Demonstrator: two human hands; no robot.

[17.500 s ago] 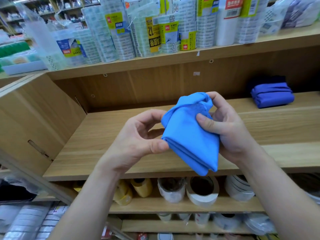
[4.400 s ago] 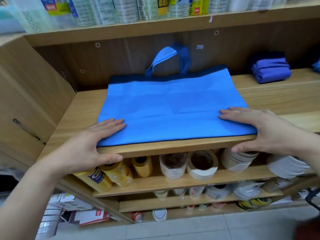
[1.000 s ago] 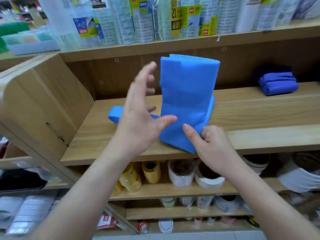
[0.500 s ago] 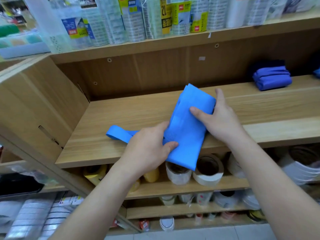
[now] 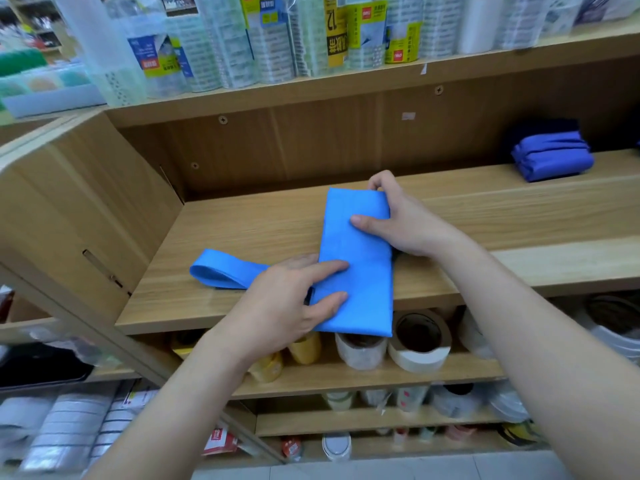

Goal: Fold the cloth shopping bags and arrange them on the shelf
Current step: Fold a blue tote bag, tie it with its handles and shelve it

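Observation:
A bright blue cloth bag, folded into a narrow strip, lies flat on the wooden shelf, its near end hanging slightly over the front edge. Its handle loop sticks out to the left on the board. My left hand presses on the near half with straight fingers. My right hand grips the far right edge, thumb on top and fingers curled round the far corner. A darker blue folded bag sits at the back right of the same shelf.
A wooden side panel closes the shelf on the left. Wrapped packs of rolls fill the shelf above. Tape rolls stand on the shelf below. Bare board lies between the two bags.
The strip of bag stood upright a second ago and now lies flat on the shelf. My left hand moved onto its near half and my right hand went to its far end.

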